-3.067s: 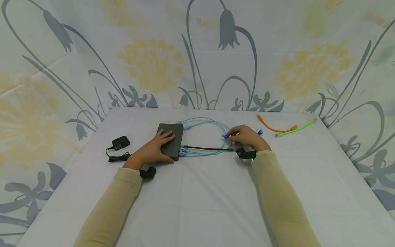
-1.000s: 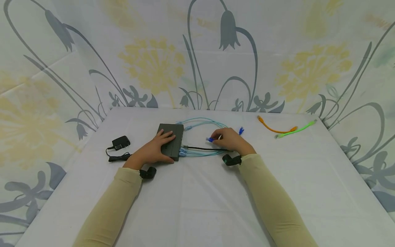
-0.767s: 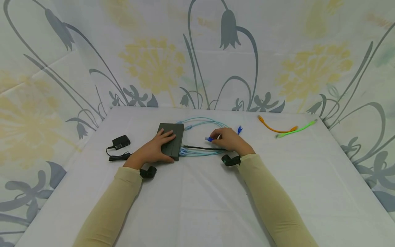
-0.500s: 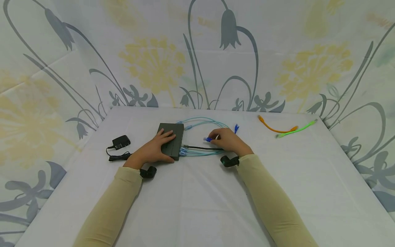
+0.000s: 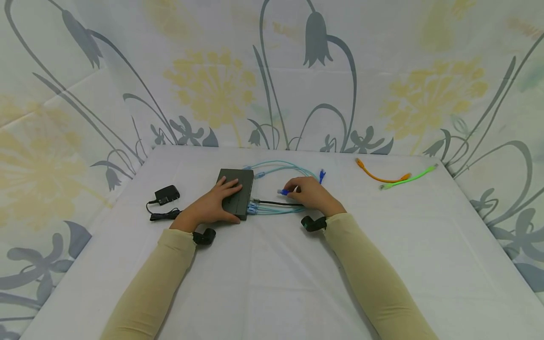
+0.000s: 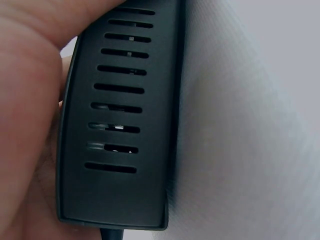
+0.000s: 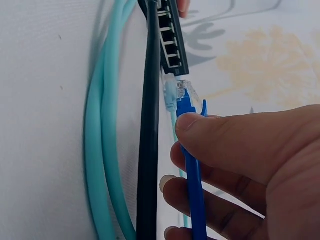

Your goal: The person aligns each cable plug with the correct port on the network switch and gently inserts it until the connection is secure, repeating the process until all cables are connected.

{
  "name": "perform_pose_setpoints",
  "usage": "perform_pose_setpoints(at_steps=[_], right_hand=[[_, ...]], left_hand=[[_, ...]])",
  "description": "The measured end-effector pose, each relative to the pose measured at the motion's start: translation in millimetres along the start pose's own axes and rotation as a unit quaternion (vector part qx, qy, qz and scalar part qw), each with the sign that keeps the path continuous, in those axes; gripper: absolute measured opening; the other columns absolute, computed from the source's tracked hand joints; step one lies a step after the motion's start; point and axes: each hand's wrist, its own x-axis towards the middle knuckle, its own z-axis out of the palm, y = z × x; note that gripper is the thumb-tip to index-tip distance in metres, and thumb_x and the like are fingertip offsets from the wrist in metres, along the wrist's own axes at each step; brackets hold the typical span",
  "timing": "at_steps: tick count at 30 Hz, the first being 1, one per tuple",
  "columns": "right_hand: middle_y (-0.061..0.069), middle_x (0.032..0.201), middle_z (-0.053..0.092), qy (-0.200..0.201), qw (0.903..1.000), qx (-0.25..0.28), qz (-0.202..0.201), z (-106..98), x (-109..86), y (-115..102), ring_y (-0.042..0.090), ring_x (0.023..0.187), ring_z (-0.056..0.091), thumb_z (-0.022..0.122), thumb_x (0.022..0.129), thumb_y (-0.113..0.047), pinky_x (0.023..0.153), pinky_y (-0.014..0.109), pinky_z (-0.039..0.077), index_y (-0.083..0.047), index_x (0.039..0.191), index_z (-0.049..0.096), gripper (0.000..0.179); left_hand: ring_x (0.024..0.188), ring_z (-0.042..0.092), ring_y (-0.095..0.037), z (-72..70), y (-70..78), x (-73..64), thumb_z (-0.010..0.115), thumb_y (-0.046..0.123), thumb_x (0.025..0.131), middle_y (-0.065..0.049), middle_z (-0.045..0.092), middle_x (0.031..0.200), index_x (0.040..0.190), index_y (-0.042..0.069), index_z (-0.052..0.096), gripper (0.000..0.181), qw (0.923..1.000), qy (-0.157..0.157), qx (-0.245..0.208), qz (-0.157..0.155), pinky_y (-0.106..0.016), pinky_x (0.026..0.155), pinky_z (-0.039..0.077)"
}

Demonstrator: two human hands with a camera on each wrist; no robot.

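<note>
A flat black network switch [image 5: 244, 203] lies left of centre, with a row of ports [image 7: 169, 36] facing right. My left hand [image 5: 208, 205] rests on it, fingers spread straight over the top and thumb along its near side. Close by in the left wrist view are the slots of the vented side [image 6: 115, 88]. My right hand [image 5: 312, 192] pinches a blue Ethernet cable [image 7: 195, 185] just behind one plug. That clear plug [image 7: 185, 90] points at the switch, close to the end of the port row. The cable's other end [image 5: 322, 175] sticks up behind the hand.
Light-blue network cables [image 5: 282, 163] run from the switch in a loop to the right. A black cable [image 5: 278, 203] leaves its right side. An orange cable [image 5: 380, 179] and a green cable [image 5: 410, 178] lie far right. A black power adapter [image 5: 167, 194] sits at left.
My right hand has moved left towards the switch, bringing the blue Ethernet cable along, its free end trailing after it. My left hand has stayed on the switch.
</note>
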Motion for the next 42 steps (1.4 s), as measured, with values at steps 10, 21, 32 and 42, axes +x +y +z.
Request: perform_pose_setpoints(at_steps=[10, 21, 32, 42], right_hand=[[0.003, 0.102, 0.07, 0.002, 1.0, -0.007, -0.003, 6.5, 3.5, -0.8, 0.016, 0.082, 0.058, 0.062, 0.095, -0.019, 0.075, 0.031, 0.049, -0.015, 0.111, 0.071, 0.019], [0.002, 0.105, 0.07, 0.012, 0.9998, 0.0, -0.014, 10.3, 4.0, -3.7, 0.018, 0.088, 0.06, 0.062, 0.095, -0.019, 0.076, 0.033, 0.05, -0.016, 0.112, 0.071, 0.02], [0.002, 0.107, 0.07, 0.01, 0.9997, 0.001, -0.024, 18.1, 5.6, -10.6, 0.017, 0.09, 0.06, 0.061, 0.095, -0.017, 0.077, 0.032, 0.05, -0.015, 0.111, 0.071, 0.019], [0.002, 0.108, 0.07, 0.01, 0.9991, 0.004, -0.04, 22.2, 5.1, -18.9, 0.017, 0.09, 0.061, 0.061, 0.096, -0.017, 0.079, 0.032, 0.051, -0.014, 0.111, 0.071, 0.019]], left_hand=[[0.151, -0.007, -0.034, -0.1, -0.3, 0.4, 0.085, 0.046, 0.07, 0.0, 0.014, 0.164, 0.154, 0.021, 0.029, 0.105, 1.0, -0.001, 0.004, -0.001, -0.062, 0.115, 0.021], [0.152, -0.008, -0.033, -0.1, -1.0, 1.2, 0.085, 0.047, 0.07, 0.0, 0.013, 0.164, 0.154, 0.023, 0.028, 0.105, 0.9999, -0.007, 0.007, -0.005, -0.062, 0.115, 0.021], [0.151, -0.009, -0.032, 0.2, -3.8, 0.7, 0.084, 0.048, 0.07, 0.001, 0.012, 0.164, 0.155, 0.023, 0.027, 0.106, 0.9999, -0.007, 0.007, -0.007, -0.063, 0.114, 0.022], [0.152, -0.009, -0.031, 0.3, -4.6, 2.1, 0.084, 0.049, 0.07, 0.003, 0.011, 0.164, 0.155, 0.026, 0.025, 0.106, 0.9999, -0.009, 0.007, -0.012, -0.063, 0.114, 0.023]])
